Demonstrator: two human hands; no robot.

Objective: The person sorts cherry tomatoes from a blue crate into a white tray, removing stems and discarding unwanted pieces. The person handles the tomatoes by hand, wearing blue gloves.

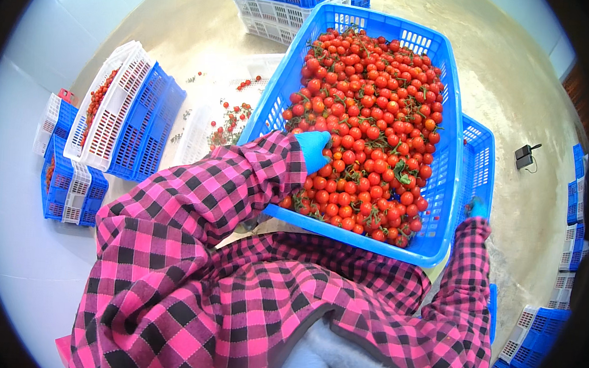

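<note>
A large blue plastic crate (351, 238) full of red cherry tomatoes (372, 133), many still on green stems, tilts in front of me. My left hand (314, 149), in a blue glove, reaches over its left side and touches the tomatoes. Its fingertips are hidden, so I cannot tell whether they grip any. On the right, my gloved right hand (479, 208) is over a second blue crate (482, 144), which stands beside and partly under the full one. Something small and dark greenish shows at the right fingers, too blurred to name.
To the left stand stacked white and blue crates (150, 121) with tomatoes. A white crate (194, 134) with loose tomatoes and stems lies on the floor. Another crate stack (278, 13) rises behind. A black device with a cable (524, 158) and more crates (541, 329) are at right.
</note>
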